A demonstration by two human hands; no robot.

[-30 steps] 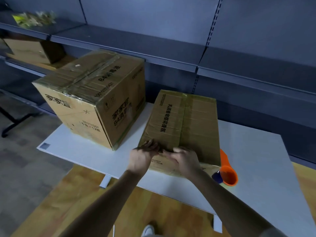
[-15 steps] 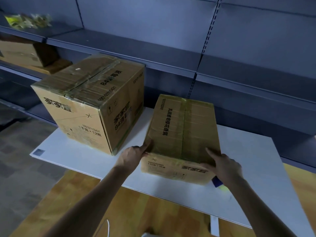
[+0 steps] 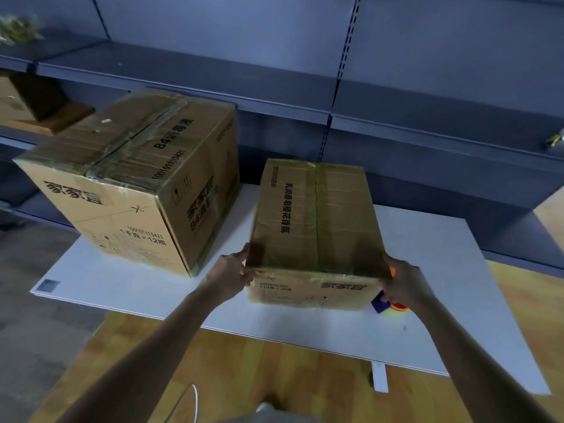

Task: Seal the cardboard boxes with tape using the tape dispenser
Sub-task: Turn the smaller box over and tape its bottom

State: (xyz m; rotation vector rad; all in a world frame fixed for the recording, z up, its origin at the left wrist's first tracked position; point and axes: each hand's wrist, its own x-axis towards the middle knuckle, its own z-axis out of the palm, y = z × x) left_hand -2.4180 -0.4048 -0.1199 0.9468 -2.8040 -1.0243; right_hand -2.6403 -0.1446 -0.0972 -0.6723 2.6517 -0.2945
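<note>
A small cardboard box (image 3: 314, 227) lies on the white table (image 3: 442, 270), with tape running along its top seam. My left hand (image 3: 232, 273) holds its near left corner, fingers against the side. My right hand (image 3: 403, 285) holds the near right corner. Behind my right hand, the orange and blue tape dispenser (image 3: 384, 305) sits on the table, mostly hidden. A larger cardboard box (image 3: 131, 178) with tape over its top seam stands at the table's left.
Dark blue metal shelving (image 3: 396, 123) runs right behind the table. Another cardboard box (image 3: 30, 99) sits on the left shelf. Wooden floor (image 3: 274, 361) shows below the table's front edge, grey floor at the left.
Both hands moved from the middle of the small box's near edge out to its two near corners. The box turned to sit squarer to me.
</note>
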